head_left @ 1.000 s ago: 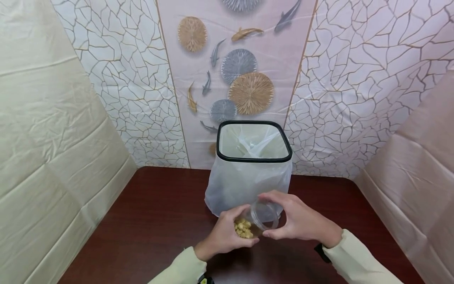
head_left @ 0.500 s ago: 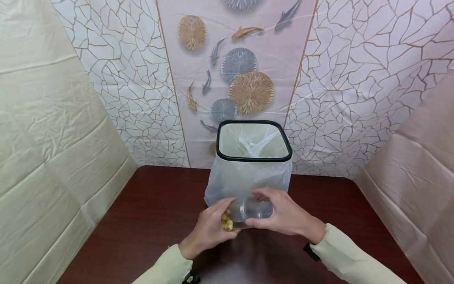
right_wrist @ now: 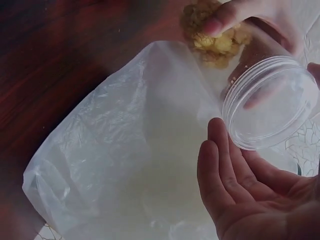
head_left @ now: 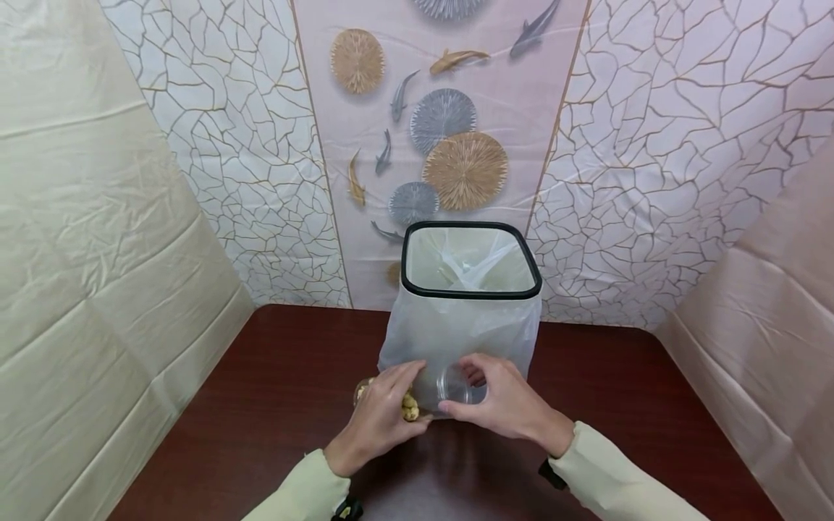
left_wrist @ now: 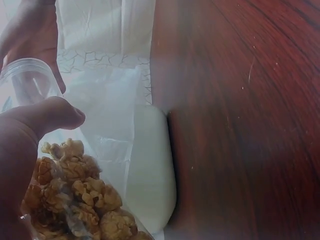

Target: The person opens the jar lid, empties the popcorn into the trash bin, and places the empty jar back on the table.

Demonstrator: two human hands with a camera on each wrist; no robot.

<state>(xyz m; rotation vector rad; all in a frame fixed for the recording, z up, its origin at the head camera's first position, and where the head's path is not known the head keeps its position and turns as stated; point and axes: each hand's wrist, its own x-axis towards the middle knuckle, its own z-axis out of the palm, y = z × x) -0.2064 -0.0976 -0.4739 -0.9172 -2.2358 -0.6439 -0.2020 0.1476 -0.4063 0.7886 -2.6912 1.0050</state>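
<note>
In the head view, my left hand (head_left: pixel 381 412) grips a clear plastic jar (head_left: pixel 426 391) turned on its side in front of the bin. Caramel popcorn (left_wrist: pixel 75 195) is gathered toward the jar's closed left end, partly hidden by the hand. My right hand (head_left: pixel 498 398) is at the jar's clear ridged lid (right_wrist: pixel 270 100), thumb on the near side and forefinger over the top. In the right wrist view, the other fingers (right_wrist: pixel 220 175) of that hand stretch along beneath the lid.
Behind the jar stands a white bin with a black rim (head_left: pixel 469 294), lined with a translucent plastic bag (head_left: pixel 404 329). It sits on a dark red wooden table (head_left: pixel 293 376). Patterned cloth (head_left: pixel 274 181) hangs behind, and plain cream cloth (head_left: pixel 98 289) lines the left.
Both hands have moved left with the jar, which has gone from tilted to nearly level. The popcorn has shifted toward its left end. The bin stays put.
</note>
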